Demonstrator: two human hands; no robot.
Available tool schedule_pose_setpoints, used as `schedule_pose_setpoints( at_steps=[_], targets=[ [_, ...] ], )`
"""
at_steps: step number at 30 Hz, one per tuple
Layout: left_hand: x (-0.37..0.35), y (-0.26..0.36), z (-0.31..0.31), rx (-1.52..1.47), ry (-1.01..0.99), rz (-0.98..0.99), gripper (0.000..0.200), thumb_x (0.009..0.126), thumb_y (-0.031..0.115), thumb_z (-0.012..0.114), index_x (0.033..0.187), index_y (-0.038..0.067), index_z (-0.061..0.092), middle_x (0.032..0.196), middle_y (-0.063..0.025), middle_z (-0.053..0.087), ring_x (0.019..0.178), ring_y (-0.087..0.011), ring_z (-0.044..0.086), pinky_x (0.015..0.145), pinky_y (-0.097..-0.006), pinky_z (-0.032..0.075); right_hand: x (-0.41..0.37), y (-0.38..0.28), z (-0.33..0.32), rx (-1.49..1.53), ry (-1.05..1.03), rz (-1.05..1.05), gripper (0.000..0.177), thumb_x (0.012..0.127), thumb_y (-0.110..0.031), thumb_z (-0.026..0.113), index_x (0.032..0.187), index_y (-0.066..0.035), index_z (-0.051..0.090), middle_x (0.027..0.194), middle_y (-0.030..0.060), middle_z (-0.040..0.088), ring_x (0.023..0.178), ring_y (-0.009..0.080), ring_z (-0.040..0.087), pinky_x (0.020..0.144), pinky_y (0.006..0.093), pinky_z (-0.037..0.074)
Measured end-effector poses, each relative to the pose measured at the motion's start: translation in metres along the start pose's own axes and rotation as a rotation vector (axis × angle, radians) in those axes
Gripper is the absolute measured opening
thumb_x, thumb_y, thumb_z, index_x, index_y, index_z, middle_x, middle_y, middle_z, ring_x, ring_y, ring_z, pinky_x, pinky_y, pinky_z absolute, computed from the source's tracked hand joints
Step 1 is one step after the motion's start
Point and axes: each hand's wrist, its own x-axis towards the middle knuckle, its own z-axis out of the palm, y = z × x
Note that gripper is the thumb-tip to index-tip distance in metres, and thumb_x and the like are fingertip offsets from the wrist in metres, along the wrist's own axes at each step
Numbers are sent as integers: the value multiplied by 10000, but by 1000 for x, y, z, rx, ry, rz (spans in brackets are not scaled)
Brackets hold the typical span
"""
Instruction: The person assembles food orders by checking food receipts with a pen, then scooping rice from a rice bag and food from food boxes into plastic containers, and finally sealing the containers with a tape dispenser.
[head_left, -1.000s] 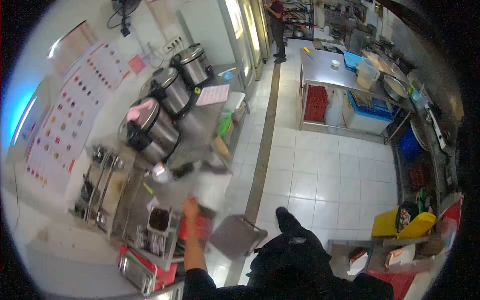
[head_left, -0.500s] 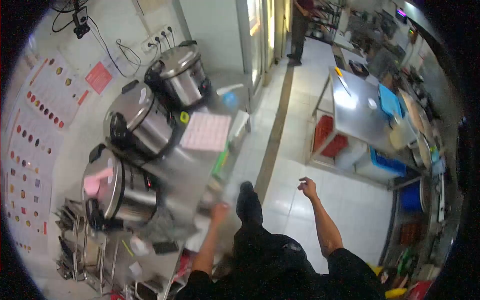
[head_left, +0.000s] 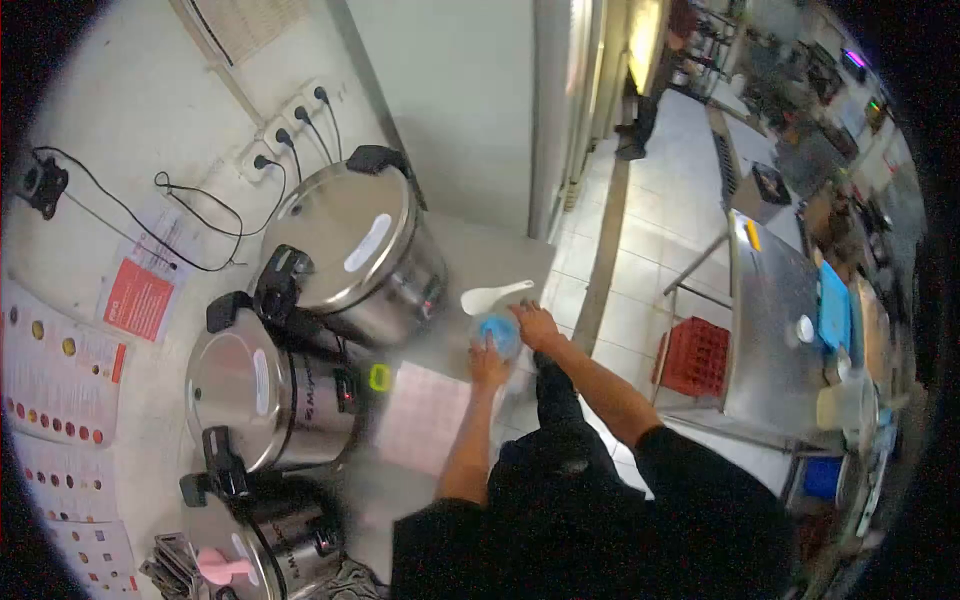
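**Position of the held thing.** The blue tub [head_left: 498,333] sits at the open front edge of the worktop [head_left: 485,255], just in front of the large rice cooker [head_left: 350,255]. It lies directly between the two hands, with no gap to either.

**State of the grip.**
- Left hand [head_left: 488,365]: on the side of the tub nearest the body, fingers curled up onto it. The forearm runs straight back to the body.
- Right hand [head_left: 536,325]: on the far side and top edge of the tub, fingers bent over it. The forearm comes in at a slant from the right.
- The two grips face each other across the tub and close on it from opposite sides. The picture is blurred here, so it cannot be told whether the tub is lifted or rests on the worktop.

**Axis.** The tub looks round and shows no marked long axis. The line between the two grips runs from the body outward and to the right.

**Adjacent things.**
- A white spoon [head_left: 493,297] lies just beyond the tub, apart from both hands. Its bowl is toward the cooker and its handle points to the right. The right hand is the nearer one.
- A pink sheet [head_left: 425,420] lies flat beside the left forearm.
- A second rice cooker [head_left: 255,390] stands well apart from the tub.
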Motion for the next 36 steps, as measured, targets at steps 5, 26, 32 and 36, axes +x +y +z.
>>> schedule_pose_setpoints(
  at_steps=[5,26,32,36],
  targets=[
    [45,-7,57,157,380,68,841,737,419,713,1428,151,316,1409,-311,287,1278,-515,306,1057,-571,281,140,47,50,-353,-137,-242,574,833,-176,592,1372,-115,405,1345,216,441,1287,364,381,1012,514,361],
    [4,-30,-181,-1887,1740,-410,675,788,655,483,1247,161,517,1189,-80,578,1022,-284,572,760,-498,507,293,-489,-111,-235,-542,-1290,634,694,-680,633,626,-52,684,545,97,627,626,288,664,626,418,531],
    [-15,-66,-181,-2165,1740,-257,727,773,625,531,1332,170,437,1345,-76,476,1167,-272,494,911,-498,438,259,-454,-132,-484,-684,-1325,414,700,-424,645,762,-19,701,743,191,673,718,355,669,650,449,535],
    [-24,-46,-134,-2050,1763,-291,752,743,553,606,1342,151,392,1359,-88,456,1192,-278,472,960,-483,395,220,-424,-161,-550,-870,-1363,302,638,-311,662,725,-24,697,672,174,655,682,332,666,597,441,529]
  ],
)
